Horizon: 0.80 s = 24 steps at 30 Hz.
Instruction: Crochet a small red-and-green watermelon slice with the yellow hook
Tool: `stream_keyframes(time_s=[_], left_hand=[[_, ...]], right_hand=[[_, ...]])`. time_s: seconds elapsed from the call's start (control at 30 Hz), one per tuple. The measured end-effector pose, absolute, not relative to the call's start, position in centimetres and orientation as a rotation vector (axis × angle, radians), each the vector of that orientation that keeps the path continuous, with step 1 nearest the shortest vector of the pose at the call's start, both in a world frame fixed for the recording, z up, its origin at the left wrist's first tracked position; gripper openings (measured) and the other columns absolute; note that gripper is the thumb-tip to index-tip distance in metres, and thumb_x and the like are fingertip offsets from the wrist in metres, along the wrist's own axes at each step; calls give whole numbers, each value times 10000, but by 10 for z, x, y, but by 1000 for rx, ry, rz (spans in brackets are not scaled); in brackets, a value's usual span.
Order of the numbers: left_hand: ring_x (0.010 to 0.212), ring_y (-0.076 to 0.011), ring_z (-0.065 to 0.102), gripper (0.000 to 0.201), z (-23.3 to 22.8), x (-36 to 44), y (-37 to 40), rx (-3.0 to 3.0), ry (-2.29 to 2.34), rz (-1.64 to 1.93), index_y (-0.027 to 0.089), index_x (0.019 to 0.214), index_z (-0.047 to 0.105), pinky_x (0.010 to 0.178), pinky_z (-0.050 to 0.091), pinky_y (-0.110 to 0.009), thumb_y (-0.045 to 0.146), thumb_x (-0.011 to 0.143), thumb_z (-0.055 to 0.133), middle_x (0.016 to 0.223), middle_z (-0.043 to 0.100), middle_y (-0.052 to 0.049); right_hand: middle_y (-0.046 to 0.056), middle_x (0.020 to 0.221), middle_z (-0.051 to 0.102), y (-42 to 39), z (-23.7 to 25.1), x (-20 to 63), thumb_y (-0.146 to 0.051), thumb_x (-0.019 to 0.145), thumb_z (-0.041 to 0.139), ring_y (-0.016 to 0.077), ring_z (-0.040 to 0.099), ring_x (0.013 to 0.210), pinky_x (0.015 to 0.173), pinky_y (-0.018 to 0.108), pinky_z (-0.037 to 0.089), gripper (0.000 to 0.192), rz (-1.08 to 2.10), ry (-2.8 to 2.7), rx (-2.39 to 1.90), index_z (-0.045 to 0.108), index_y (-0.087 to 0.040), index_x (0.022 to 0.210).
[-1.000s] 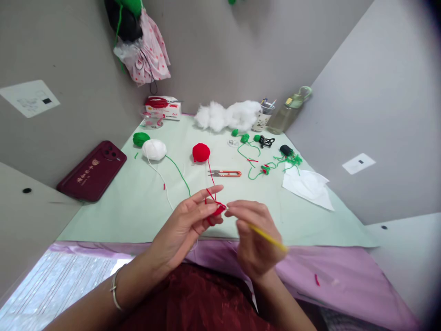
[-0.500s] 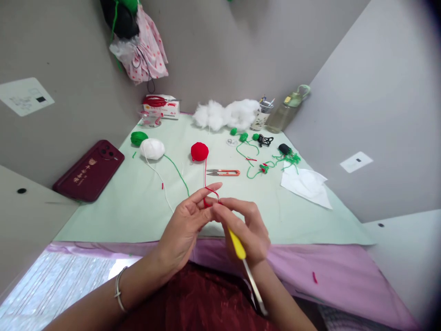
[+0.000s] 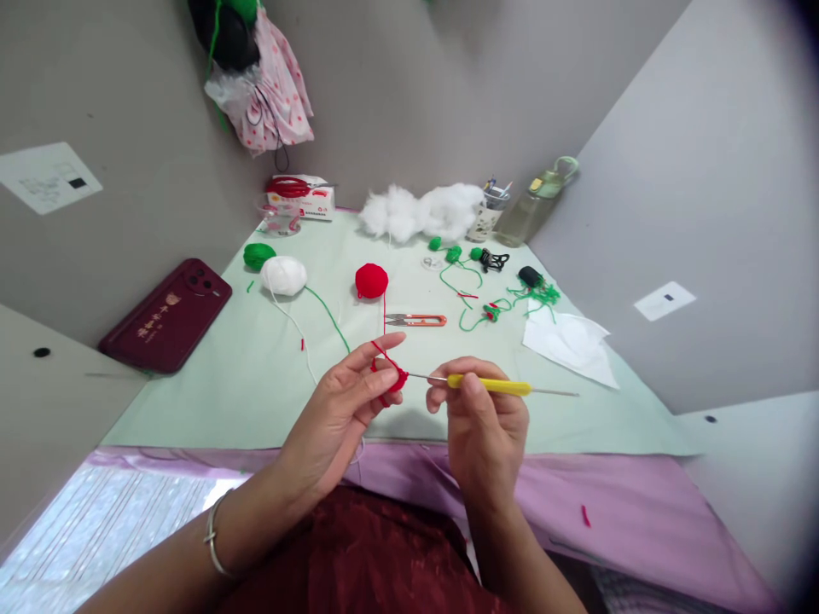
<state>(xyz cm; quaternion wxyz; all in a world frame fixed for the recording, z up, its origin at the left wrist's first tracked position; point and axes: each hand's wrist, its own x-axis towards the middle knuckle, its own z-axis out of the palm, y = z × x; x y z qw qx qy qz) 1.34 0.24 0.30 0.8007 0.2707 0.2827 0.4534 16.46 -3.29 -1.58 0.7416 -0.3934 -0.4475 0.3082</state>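
Note:
My left hand pinches a small red crochet piece, with red yarn looped over its raised forefinger. That strand runs up to a red yarn ball on the pale green mat. My right hand grips a yellow-handled crochet hook held level, its metal tip pointing left into the red piece. Both hands hover above the mat's near edge.
On the mat lie orange thread snips, a white yarn ball, a green yarn ball, green yarn scraps, white stuffing, white paper and a bottle. A dark red phone leans at left.
My right hand has swung the crochet hook from pointing down toward my lap to level, and drawn back to the right. The left hand keeps hold of the red piece.

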Motion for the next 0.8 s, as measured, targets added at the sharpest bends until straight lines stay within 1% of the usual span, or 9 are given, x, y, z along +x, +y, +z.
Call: stream_keyframes(time_s=[0.13, 0.27, 0.33, 0.43, 0.53, 0.63, 0.7, 0.8], left_hand=[[748, -95, 606, 429, 3, 14, 2, 617, 621, 971, 218, 1262, 807, 798, 515, -226, 228, 840, 886, 853, 680, 17], [756, -94, 613, 475, 5, 13, 0, 620, 622, 947, 236, 1322, 777, 826, 514, -227, 227, 858, 877, 842, 673, 23], [748, -90, 613, 475, 7, 13, -1, 603, 608, 930, 232, 1328, 774, 814, 514, -220, 219, 864, 871, 826, 660, 28], [726, -82, 608, 433, 10, 11, -1, 575, 583, 904, 210, 1294, 794, 775, 510, -205, 208, 867, 862, 793, 639, 29], [719, -78, 602, 395, 12, 11, 0, 580, 572, 896, 202, 1252, 814, 768, 509, -201, 220, 861, 865, 791, 630, 27], [741, -81, 602, 381, 9, 14, -1, 670, 608, 961, 239, 1236, 819, 802, 513, -209, 237, 859, 869, 822, 641, 30], [780, -86, 614, 386, 5, 16, -3, 757, 648, 1047, 281, 1238, 814, 836, 513, -208, 234, 860, 872, 846, 655, 36], [840, -88, 636, 443, 0, 20, -8, 835, 676, 1122, 337, 1273, 792, 879, 518, -206, 205, 858, 876, 870, 670, 49]], right_hand=[[28, 843, 727, -33, -17, 165, -312, 1003, 679, 124, 674, 597, 562, 279, 581, 168, 661, -1005, -874, 791, -212, 928], [25, 889, 721, -35, -20, 165, -275, 1042, 629, 132, 675, 668, 643, 311, 572, 176, 620, -1085, -873, 799, -247, 1003], [20, 888, 717, -37, -20, 166, -253, 1047, 622, 140, 673, 700, 669, 324, 558, 180, 590, -1109, -864, 800, -263, 1027], [20, 864, 714, -38, -18, 167, -242, 1047, 618, 149, 669, 707, 664, 329, 551, 187, 573, -1107, -858, 801, -262, 1015], [13, 843, 707, -37, -15, 167, -242, 1040, 627, 130, 660, 656, 615, 299, 551, 184, 620, -1063, -819, 802, -245, 983], [7, 839, 705, -35, -13, 165, -245, 1034, 638, 109, 644, 606, 557, 264, 539, 174, 673, -1024, -773, 798, -237, 966], [7, 847, 710, -34, -13, 163, -237, 1039, 631, 115, 655, 622, 578, 274, 555, 173, 658, -1051, -792, 793, -244, 982], [9, 847, 712, -34, -15, 160, -203, 1051, 604, 133, 673, 678, 639, 303, 585, 188, 510, -1171, -867, 784, -253, 1034]])
